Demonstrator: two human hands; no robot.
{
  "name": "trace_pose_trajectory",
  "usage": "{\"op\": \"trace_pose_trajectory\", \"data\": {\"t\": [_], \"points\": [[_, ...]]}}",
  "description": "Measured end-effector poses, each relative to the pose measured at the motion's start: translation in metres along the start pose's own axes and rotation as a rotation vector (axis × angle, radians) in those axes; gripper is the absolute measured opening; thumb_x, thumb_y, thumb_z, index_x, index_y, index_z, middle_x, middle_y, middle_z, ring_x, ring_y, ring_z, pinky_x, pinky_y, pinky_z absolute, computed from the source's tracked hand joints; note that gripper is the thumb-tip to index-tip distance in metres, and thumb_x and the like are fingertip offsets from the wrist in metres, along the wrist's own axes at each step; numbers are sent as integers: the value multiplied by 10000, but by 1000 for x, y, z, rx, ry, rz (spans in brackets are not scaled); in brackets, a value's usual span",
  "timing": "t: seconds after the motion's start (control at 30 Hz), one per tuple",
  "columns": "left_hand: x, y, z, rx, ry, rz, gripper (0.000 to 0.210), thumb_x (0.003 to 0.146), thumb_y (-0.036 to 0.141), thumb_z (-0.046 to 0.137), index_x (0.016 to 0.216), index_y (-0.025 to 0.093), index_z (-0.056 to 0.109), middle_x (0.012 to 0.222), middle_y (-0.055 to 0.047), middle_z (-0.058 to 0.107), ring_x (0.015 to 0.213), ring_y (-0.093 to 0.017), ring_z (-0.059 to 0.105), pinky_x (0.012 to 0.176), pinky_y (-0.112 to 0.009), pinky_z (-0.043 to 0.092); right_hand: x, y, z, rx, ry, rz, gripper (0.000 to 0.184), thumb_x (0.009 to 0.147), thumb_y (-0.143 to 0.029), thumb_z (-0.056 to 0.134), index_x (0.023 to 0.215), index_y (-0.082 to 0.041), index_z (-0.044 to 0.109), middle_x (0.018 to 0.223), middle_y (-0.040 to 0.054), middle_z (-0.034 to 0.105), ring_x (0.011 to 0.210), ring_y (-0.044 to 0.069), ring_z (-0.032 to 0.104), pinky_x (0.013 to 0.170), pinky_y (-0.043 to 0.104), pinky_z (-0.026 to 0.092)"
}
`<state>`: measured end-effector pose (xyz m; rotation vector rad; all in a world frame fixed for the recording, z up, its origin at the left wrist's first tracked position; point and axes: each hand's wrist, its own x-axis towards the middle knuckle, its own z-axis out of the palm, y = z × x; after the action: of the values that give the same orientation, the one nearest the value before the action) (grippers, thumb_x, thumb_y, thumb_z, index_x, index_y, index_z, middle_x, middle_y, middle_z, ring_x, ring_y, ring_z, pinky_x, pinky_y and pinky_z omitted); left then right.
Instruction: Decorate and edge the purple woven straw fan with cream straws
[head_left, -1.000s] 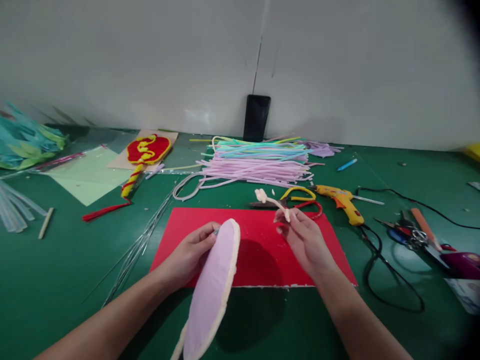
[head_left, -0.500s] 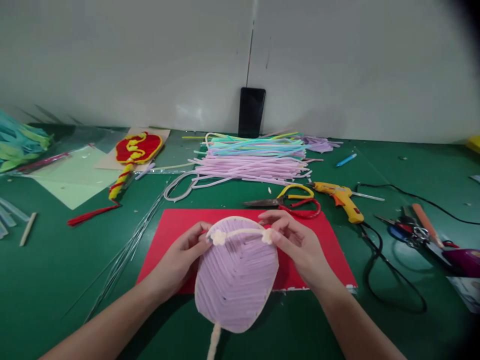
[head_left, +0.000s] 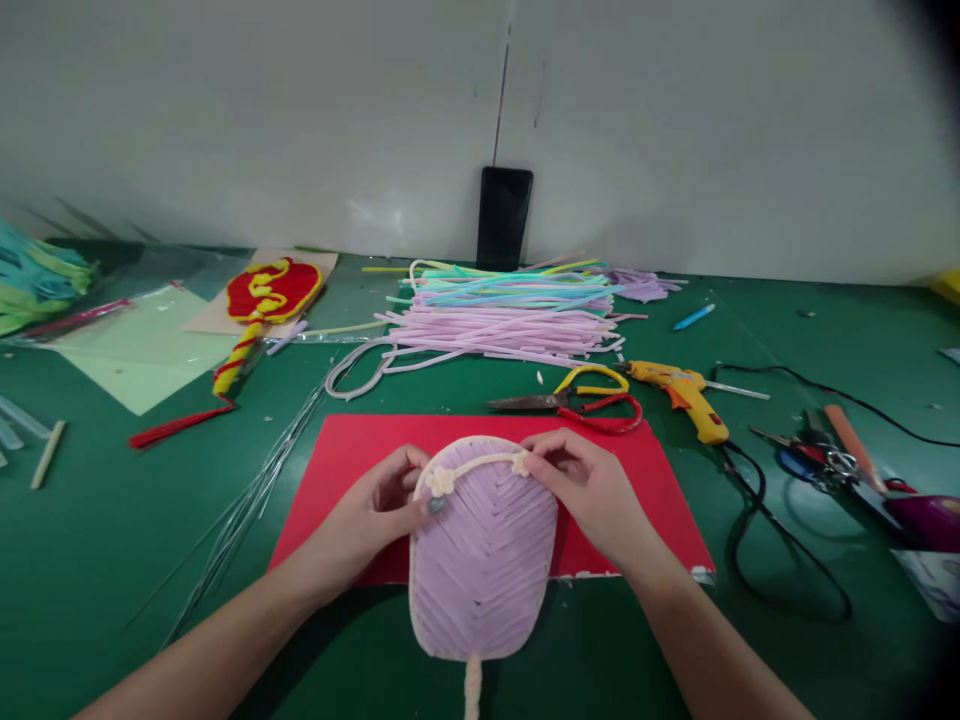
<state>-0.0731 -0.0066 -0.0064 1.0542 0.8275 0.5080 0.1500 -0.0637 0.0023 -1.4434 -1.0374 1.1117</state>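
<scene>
A lilac hand fan with a cream rim and a cream twisted handle is held up above the red board. My left hand grips its upper left edge, thumb on the front face. Across the upper part of the fan runs a cream pipe-cleaner strip with a small flower shape at each end. My right hand pinches the strip's right flower near the fan's upper right edge. The right fingertips behind the fan are partly hidden.
Behind the board lie scissors, a yellow glue gun and a pile of pipe cleaners. A phone leans on the wall. At left are a red-and-yellow fan and wires; at right, keys.
The fan has turned more upright, its handle swinging right. The strip's right flower has moved left and slightly up with my right hand, and the strip now arches more.
</scene>
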Motion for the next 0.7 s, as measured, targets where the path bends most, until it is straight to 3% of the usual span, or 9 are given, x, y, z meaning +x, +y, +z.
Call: {"op": "trace_pose_trajectory", "data": {"t": [0.2, 0.3, 0.4, 0.53, 0.7], "points": [[-1, 2, 7, 3, 57, 4, 258, 697, 322, 693, 800, 195, 492, 638, 27, 569, 588, -121, 525, 543, -210, 395, -2, 2, 4, 48, 44, -71, 79, 711, -265, 681, 698, -225, 613, 857, 30, 670, 829, 176, 611, 733, 308, 487], [-2, 3, 10, 36, 103, -21, 347, 693, 332, 697, 961, 224, 504, 574, 41, 559, 532, -131, 524, 505, -217, 400, -5, -1, 7, 62, 50, -123, 67, 732, -233, 660, 696, -232, 604, 846, 27, 655, 850, 173, 603, 753, 310, 485], [-3, 4, 11, 90, 136, 28, 442, 688, 325, 703, 1089, 239, 539, 694, 6, 613, 638, -154, 564, 556, -227, 431, -6, -2, 10, 65, 35, -137, 70, 744, -221, 651, 704, -234, 595, 839, 21, 641, 841, 165, 602, 757, 309, 486], [-4, 3, 11, 140, 122, 67, 254, 734, 351, 655, 951, 221, 648, 911, -40, 647, 892, -208, 575, 731, -253, 453, -6, 0, 11, 72, 42, -127, 70, 742, -223, 658, 723, -234, 592, 845, 19, 645, 832, 159, 609, 757, 305, 490], [-4, 2, 10, 186, 117, 73, 264, 757, 372, 627, 980, 232, 645, 935, -38, 651, 854, -198, 583, 707, -252, 462, -2, 2, 10, 168, 59, -58, 285, 680, -238, 718, 935, -255, 593, 848, 15, 665, 799, 159, 634, 746, 309, 511]]}}
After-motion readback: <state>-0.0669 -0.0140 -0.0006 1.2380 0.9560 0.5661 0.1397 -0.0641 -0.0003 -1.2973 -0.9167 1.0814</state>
